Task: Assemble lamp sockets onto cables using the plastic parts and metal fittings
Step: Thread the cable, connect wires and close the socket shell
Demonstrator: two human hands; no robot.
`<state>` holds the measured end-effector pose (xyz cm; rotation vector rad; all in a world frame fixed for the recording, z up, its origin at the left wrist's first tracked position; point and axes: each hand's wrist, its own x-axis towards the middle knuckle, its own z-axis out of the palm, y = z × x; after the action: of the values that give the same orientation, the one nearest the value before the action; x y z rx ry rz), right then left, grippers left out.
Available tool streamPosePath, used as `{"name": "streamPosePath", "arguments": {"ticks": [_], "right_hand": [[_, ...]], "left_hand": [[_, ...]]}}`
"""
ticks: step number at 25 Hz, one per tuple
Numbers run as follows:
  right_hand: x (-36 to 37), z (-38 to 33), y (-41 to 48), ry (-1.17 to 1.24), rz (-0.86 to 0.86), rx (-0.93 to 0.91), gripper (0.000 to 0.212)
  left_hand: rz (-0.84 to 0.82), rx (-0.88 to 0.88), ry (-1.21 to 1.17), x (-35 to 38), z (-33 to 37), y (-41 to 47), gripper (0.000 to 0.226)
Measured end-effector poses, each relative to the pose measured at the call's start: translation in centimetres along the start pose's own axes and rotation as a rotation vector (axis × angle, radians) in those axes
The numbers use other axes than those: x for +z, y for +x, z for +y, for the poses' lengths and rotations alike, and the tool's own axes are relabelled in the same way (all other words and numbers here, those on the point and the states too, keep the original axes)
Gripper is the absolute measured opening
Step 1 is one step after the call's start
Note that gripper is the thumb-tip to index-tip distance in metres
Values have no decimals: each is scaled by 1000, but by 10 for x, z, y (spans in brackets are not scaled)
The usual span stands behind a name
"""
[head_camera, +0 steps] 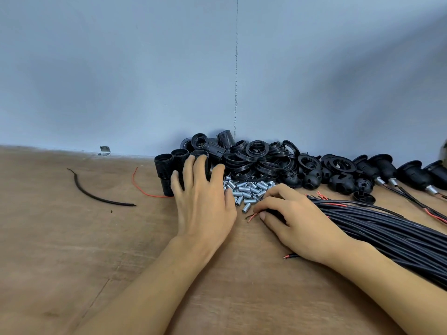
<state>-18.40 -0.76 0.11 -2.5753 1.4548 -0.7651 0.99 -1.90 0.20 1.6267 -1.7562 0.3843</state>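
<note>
We see two bare grips among lamp-socket parts on the wooden surface [72, 238].

From the left we find a black cable offcut [96, 192] and a loose red wire [142, 189], then the threaded socket bodies [167, 165] against the wall. The left grip [203, 201] lies on them with fingers spread and relaxed, closed around nothing. Just beside its thumb sits the heap of metal fittings [249, 189], with black rings [256, 153] piled behind. The right grip [297, 223] curls its fingers and pinches a cable end [254, 215] (red lead showing) from the cable bundle [387, 228]. Assembled sockets [387, 170] lie at far right.
</note>
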Motion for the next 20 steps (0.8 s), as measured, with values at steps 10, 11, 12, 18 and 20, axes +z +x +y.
{"name": "streamPosePath", "arguments": {"ticks": [10, 11, 12, 18, 20], "right_hand": [[1, 1, 0, 0, -6, 7, 19], [1, 1, 0, 0, -7, 7, 20], [1, 1, 0, 0, -7, 7, 20], [1, 1, 0, 3, -10, 9, 21], [1, 1, 0, -1, -14, 7, 21]], "left_hand": [[-38, 3, 55, 14, -16, 18, 41], [-41, 2, 57, 15, -17, 18, 40], [-45, 4, 57, 15, -18, 19, 39], [-66, 27, -19, 17, -22, 19, 36], [-43, 36, -77, 17, -22, 19, 34]]}}
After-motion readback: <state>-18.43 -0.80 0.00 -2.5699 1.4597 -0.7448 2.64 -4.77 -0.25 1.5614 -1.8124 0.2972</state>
